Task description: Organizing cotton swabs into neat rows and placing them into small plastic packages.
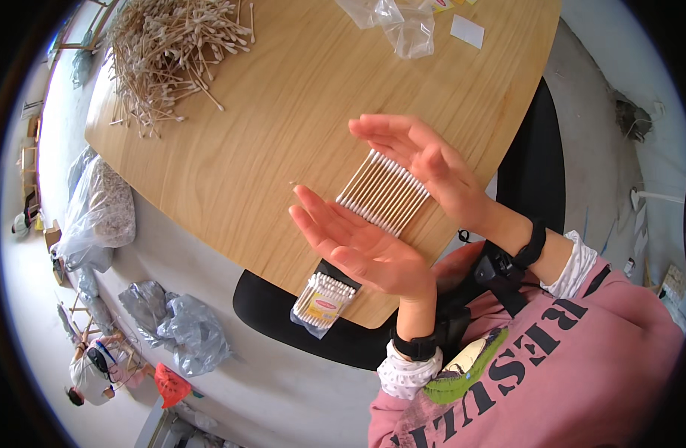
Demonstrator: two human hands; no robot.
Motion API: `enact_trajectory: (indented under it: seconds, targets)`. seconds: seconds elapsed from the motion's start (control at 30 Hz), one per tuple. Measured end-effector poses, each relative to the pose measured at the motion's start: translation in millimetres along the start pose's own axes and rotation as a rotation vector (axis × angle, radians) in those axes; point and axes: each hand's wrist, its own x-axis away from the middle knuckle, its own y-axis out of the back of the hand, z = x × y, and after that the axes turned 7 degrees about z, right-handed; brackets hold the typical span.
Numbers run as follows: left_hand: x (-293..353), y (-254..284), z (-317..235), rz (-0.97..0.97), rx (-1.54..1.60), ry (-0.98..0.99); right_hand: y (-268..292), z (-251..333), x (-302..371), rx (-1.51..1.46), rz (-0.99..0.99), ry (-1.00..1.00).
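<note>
A row of cotton swabs lies side by side on the wooden table, with wooden sticks and white tips. My left hand is at the near-left end of the row, fingers stretched out and palm turned toward the swabs. At the far-right end, my right hand is also spread, its palm facing the row. Both hands are empty; whether they touch the swab tips I cannot tell. Just left of my left wrist, a clear pack of cotton swabs with a yellow and red label sits at the table's edge.
A big heap of loose cotton swabs covers the table's far left. Clear plastic bags and a white card lie at the far edge. On the floor stand a full plastic bag and grey bags. Another person sits at lower left.
</note>
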Motion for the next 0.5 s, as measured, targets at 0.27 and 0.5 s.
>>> enact_trajectory:
  seconds: [0.27,0.5]
  targets:
    - [-12.5,5.1,-2.5,0.005,0.032,-0.009,12.3,1.9,-15.3,0.017,0.036,0.052]
    - [0.8,5.5,4.7,0.060,-0.115,-0.043,7.5,-0.7,-5.2,0.098,0.106,0.040]
